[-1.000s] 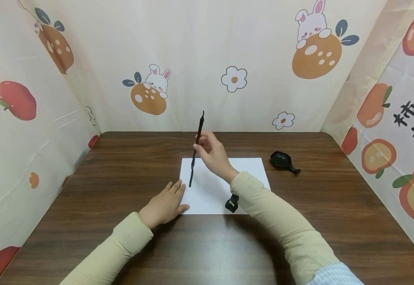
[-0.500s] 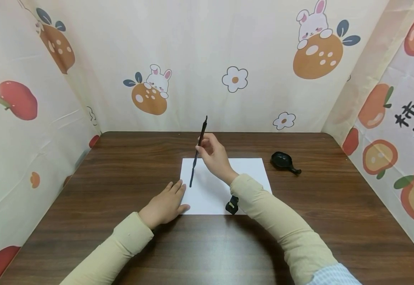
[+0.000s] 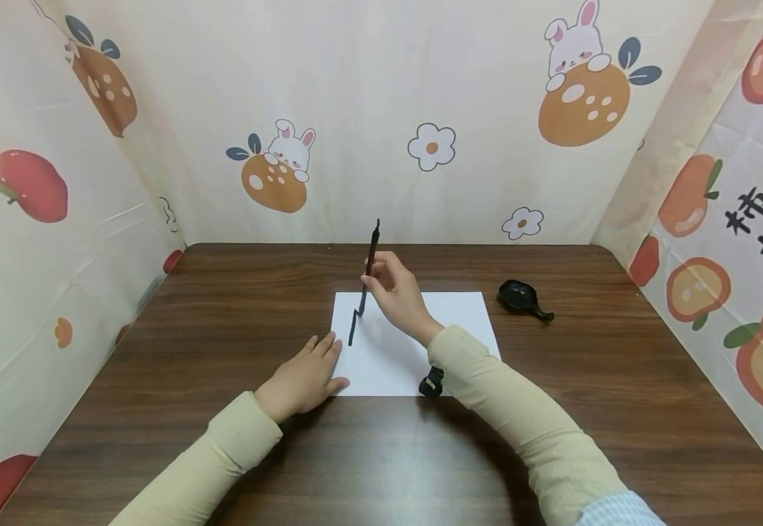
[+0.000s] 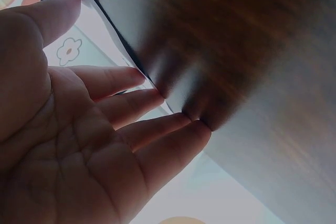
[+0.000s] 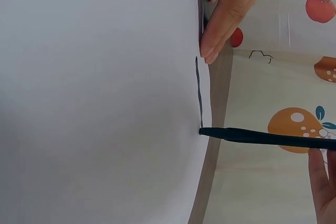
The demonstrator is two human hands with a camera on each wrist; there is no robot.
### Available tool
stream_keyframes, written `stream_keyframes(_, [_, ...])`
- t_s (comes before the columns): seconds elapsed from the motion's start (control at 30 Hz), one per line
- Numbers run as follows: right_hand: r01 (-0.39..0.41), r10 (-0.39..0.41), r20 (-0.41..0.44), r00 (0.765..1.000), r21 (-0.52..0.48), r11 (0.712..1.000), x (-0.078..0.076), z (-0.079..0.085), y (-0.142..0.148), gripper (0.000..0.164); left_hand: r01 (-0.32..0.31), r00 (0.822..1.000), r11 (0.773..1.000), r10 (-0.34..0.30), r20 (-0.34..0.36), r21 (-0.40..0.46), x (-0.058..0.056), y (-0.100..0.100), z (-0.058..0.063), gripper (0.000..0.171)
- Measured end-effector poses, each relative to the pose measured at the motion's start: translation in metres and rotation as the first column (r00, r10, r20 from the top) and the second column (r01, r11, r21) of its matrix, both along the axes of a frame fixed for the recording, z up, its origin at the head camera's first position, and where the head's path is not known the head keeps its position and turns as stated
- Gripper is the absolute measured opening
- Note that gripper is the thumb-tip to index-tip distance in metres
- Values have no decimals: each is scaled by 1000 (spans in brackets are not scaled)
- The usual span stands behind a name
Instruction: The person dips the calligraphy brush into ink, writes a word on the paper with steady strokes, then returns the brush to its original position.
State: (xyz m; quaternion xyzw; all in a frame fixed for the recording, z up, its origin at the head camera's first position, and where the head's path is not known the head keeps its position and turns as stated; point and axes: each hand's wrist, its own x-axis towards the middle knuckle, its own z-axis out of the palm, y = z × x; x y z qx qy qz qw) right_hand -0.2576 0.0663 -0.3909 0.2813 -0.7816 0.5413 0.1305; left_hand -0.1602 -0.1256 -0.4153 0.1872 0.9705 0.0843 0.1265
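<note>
In the head view, a white sheet of paper (image 3: 388, 358) lies on the table. My right hand (image 3: 399, 292) pinches a slim black brush (image 3: 373, 248) between thumb and fingers, holding it nearly upright. In the right wrist view the brush (image 5: 252, 136) has its tip on the paper, at the end of a thin dark line (image 5: 199, 90). That line (image 3: 353, 329) runs near the paper's left edge. My left hand (image 3: 305, 376) rests with straight fingers on the lower left edge of the sheet. The left wrist view shows this palm (image 4: 79, 150) from beneath.
A small black dish with a short handle (image 3: 519, 296) stands right of the paper on the brown wooden table (image 3: 223, 307). Printed curtains (image 3: 368, 88) enclose the table at the back and both sides. A black wrist device (image 3: 431, 381) hangs under my right cuff.
The brush has come down a little, its tip shifting slightly right and toward me from the line's upper end. My left hand and the paper stay put.
</note>
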Motion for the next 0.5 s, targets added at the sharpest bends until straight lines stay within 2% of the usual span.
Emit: stream_keyframes(0.5, [-21, 23, -36, 999, 55, 998, 6, 2, 9, 30, -7, 1000, 1000, 7, 10, 1, 1, 0, 1, 70])
